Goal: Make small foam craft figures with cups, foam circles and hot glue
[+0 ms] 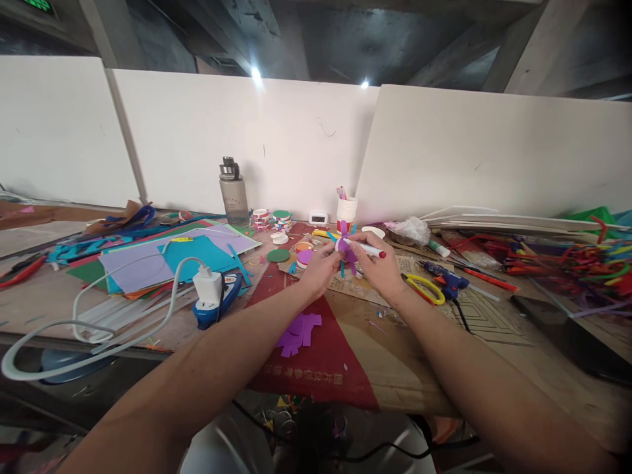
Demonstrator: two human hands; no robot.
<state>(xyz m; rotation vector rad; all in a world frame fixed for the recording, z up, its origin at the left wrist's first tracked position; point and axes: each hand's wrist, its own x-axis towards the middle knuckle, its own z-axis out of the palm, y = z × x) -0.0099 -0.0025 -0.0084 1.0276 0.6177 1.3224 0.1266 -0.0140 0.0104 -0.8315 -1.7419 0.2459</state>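
Over the middle of the table, my left hand [320,268] is closed on the edge of a small round craft piece [342,246], purple and white, with purple and blue strips sticking out around it. My right hand [382,268] is closed around a white marker [366,249] with a red end, its other end against or very near the craft piece. My fingers partly cover both. Below my hands lies a pile of purple cut strips [300,334] on a red sheet. Just beyond my left hand is a purple-topped disc [303,257], beside a green disc [278,255].
Coloured sheets [135,266] and a blue-and-white power strip [217,299] with a looping white cable lie left. A bottle [234,194], clock [318,217] and paper cup [347,210] stand behind. Yellow-handled scissors [425,289], a blue glue gun [450,282] and a dark tablet-like slab [567,332] lie right.
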